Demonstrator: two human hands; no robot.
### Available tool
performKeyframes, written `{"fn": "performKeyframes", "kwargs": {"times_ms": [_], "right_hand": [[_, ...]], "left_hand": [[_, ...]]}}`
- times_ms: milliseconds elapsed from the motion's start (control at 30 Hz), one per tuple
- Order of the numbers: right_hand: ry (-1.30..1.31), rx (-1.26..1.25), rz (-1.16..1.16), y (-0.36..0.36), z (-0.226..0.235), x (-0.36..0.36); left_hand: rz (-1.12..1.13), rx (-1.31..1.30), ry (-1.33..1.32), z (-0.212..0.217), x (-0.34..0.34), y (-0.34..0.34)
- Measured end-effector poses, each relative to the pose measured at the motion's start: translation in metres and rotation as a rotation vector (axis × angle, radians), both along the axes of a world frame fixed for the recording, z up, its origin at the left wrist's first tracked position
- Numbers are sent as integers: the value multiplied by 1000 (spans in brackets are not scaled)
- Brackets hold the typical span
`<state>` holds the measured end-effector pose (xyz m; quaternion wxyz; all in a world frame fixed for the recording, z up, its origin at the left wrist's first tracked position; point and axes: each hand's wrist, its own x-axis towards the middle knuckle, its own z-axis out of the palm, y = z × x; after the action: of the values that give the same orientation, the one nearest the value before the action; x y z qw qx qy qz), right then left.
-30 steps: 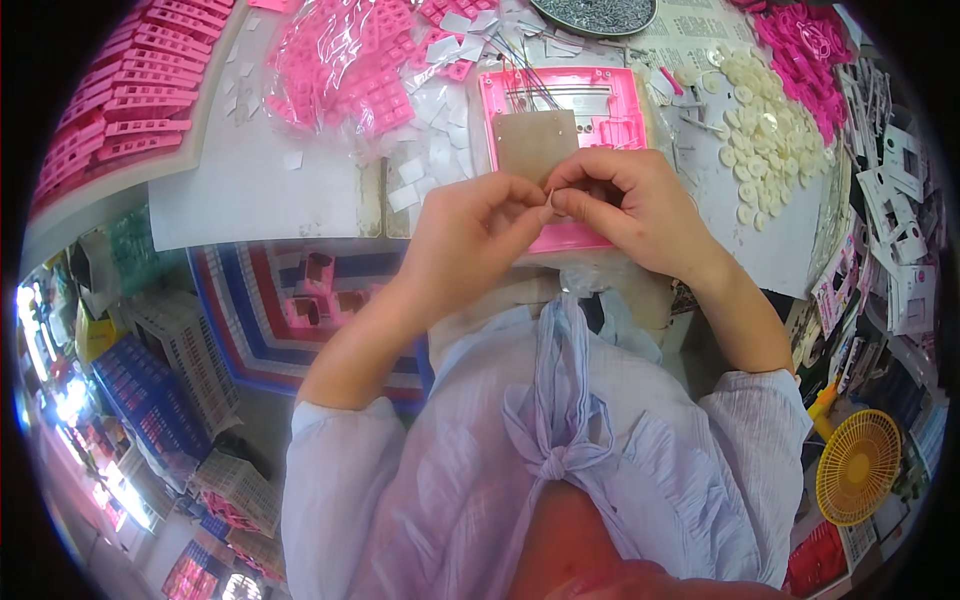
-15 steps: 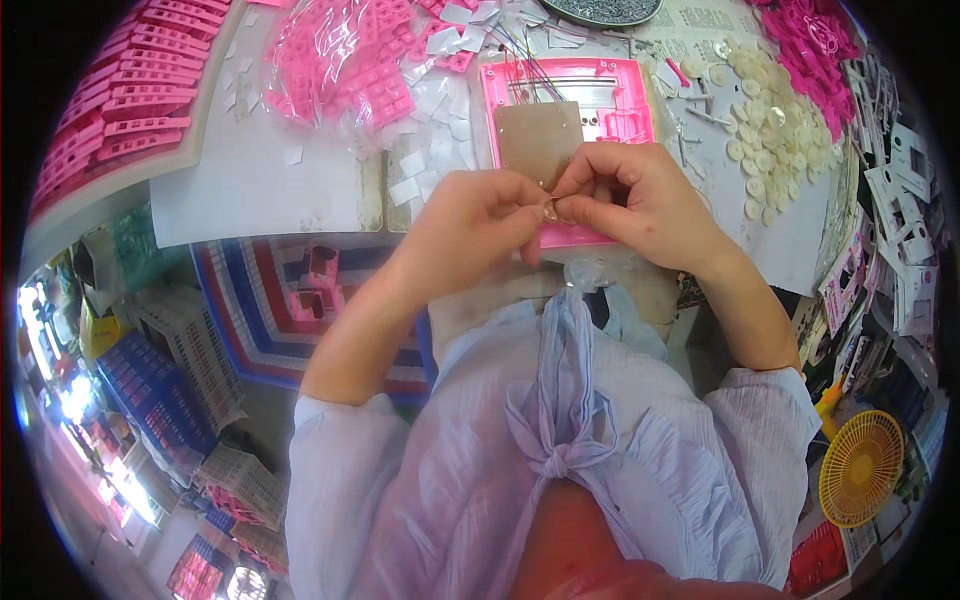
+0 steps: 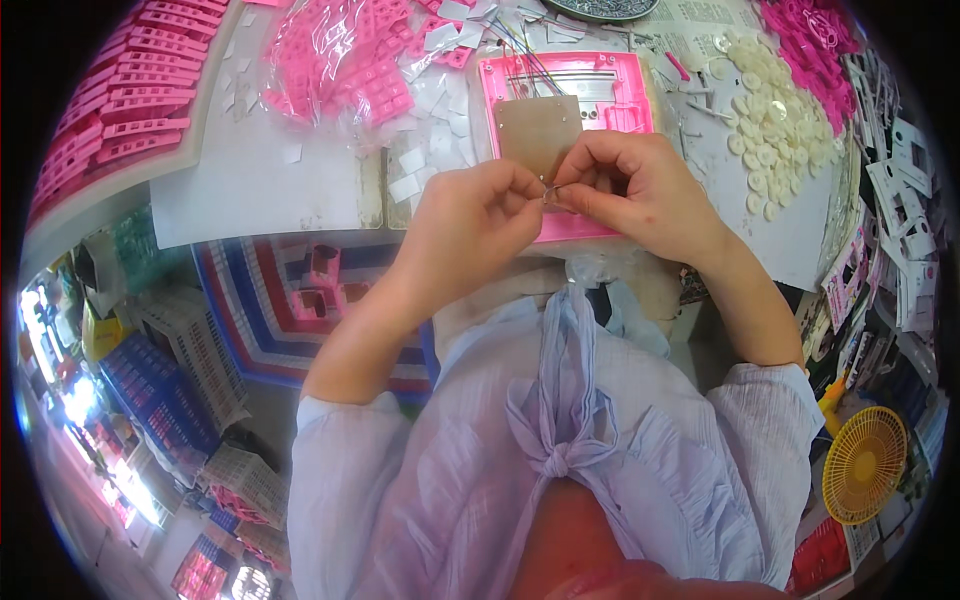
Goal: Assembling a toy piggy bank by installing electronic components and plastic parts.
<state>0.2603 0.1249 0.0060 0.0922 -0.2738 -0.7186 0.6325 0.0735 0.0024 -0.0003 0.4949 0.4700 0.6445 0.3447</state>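
A tiny shiny metal piece (image 3: 547, 192), too small to identify, is sitting just above the middle of the frame, pinched between the fingertips of both hands. The left hand (image 3: 478, 215) is curling closed, its thumb and forefinger pressing on the piece from the left. The right hand (image 3: 628, 190) is meeting it from the right, its fingers bending in and gripping the same piece. Both hands are hovering over the near edge of a pink plastic frame (image 3: 570, 80) lying flat on the table (image 3: 250, 190), with a brown board (image 3: 537, 130) resting inside it and thin coloured wires (image 3: 530, 62) crossing its far side. In the upper left of the frame, a clear bag of pink plastic parts (image 3: 340, 60) is lying beside scattered small white squares (image 3: 415, 170), and rows of pink strips (image 3: 115, 110) are stacking along the far left edge. In the upper right, a heap of round cream discs (image 3: 770, 130) is spreading over white paper. A yellow fan (image 3: 863, 465) is standing at the lower right. The person's pale lilac blouse (image 3: 560, 470) is filling the lower middle.
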Motion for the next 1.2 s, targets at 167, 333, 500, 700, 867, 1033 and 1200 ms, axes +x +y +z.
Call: {"fn": "performKeyframes", "kwargs": {"times_ms": [167,333,500,700,867,1033,1200], "right_hand": [[-5,-26,-17,0,3,-1],[-25,7,-13,0,1,0],[-33,-24,-5,1,5,-1],[50,-28,8,1,-4,1],[48,-42,11,0,-4,2],[35,-68,-7,2,-3,4],[30,-47,-3,2,-3,3]], "left_hand": [[8,-62,-111,-2,-3,-1],[10,-102,-159,-5,-5,1],[1,-127,-170,-4,-5,2],[-20,-36,-55,-1,-1,3],[-29,1,15,6,2,1],[8,-8,-28,7,1,-1],[0,13,21,4,3,1]]}}
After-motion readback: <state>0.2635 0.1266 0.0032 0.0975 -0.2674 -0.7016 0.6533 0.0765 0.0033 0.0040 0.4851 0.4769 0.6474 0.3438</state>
